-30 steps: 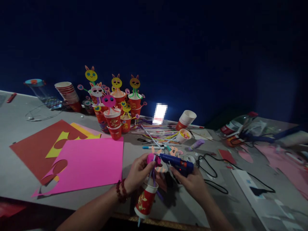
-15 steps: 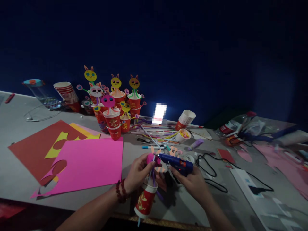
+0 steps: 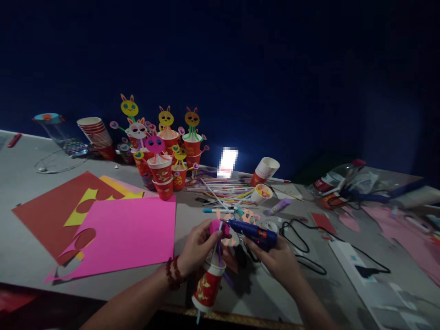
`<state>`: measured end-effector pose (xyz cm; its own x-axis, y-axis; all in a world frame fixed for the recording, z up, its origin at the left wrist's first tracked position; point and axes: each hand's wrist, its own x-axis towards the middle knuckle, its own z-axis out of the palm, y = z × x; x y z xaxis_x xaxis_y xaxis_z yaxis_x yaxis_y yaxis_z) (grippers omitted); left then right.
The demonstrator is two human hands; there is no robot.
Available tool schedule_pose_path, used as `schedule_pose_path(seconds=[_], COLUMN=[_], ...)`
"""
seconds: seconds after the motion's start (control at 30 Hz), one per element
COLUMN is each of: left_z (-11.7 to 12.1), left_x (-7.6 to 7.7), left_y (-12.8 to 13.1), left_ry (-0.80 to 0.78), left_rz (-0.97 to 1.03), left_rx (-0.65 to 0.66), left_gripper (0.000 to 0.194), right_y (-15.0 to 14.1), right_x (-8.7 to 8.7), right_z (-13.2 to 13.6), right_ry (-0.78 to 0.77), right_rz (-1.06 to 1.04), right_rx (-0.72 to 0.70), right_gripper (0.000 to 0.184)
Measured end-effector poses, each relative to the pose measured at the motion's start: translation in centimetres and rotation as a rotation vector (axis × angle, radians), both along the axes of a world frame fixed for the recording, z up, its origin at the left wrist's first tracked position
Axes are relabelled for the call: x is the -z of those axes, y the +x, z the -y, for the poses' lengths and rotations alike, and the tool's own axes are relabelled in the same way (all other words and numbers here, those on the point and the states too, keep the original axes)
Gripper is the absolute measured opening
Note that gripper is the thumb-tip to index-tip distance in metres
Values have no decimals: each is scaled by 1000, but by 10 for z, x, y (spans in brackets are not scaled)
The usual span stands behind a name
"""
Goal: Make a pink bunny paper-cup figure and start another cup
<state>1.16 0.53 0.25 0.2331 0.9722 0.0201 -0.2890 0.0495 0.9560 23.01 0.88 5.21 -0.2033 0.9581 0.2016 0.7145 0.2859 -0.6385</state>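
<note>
My left hand (image 3: pixel 199 244) is closed on a pink paper rabbit face (image 3: pixel 215 225) with peach ears, pinching it against the tops of purple pipe cleaners (image 3: pixel 219 254). Those stems rise out of a red paper cup (image 3: pixel 208 285), which hangs tilted below the hand near the table's front edge. In my right hand (image 3: pixel 275 254) is a blue glue gun (image 3: pixel 252 231), its nozzle pointing left at the pink face, touching it or very close. A small red light shows on the gun's body.
Finished rabbit cups (image 3: pixel 161 170) stand at the back left beside a stack of cups (image 3: pixel 94 133). Pink card (image 3: pixel 137 233) and red card (image 3: pixel 44 215) lie at left. Loose pipe cleaners (image 3: pixel 227 188) spread behind my hands. A black cord (image 3: pixel 299 236) and a plastic bottle (image 3: pixel 333 178) are at right.
Almost nothing differs. The glue gun and my right hand have shifted very slightly to the right; my left hand keeps its hold on the pink face.
</note>
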Motion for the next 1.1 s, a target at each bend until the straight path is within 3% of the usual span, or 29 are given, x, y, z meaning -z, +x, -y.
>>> schedule_pose_path(seconds=[0.4, 1.1], left_z=[0, 0], left_x=[-2, -6], left_y=[0, 0], left_ry=[-17, -29], left_rz=[37, 88], left_rx=[20, 5], left_gripper=[36, 35], right_y=[0, 5], right_x=[-1, -1], right_z=[1, 11], right_ry=[36, 93], right_rz=[63, -20], right_rx=[8, 36], right_gripper=[42, 38])
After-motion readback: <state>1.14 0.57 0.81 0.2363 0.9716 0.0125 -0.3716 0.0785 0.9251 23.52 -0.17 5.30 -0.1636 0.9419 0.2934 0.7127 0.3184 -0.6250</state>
